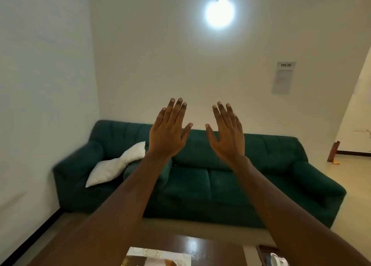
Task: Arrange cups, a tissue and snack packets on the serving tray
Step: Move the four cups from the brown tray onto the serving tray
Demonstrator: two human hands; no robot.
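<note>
Both your left hand (pixel 167 133) and right hand (pixel 226 137) are raised, each grip empty, fingers straight. Only a cropped printed thing (pixel 158 257) shows, lying on the worktop (pixel 210 249) at 6 o'clock. Packets should be light and crinkly; pinch an edge.

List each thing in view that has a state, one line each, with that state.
Left hand: open, fingers straight, raised, holding nothing.
Right hand: open, fingers straight, raised, holding nothing.
Round white wall light: on, glaring.
Dark green fabric sofa: nobody on it, only a pillow.
White crumpled pillow: slumped on the sofa's left seat.
White paper sign marked WS 08: flat on the wall.
</note>
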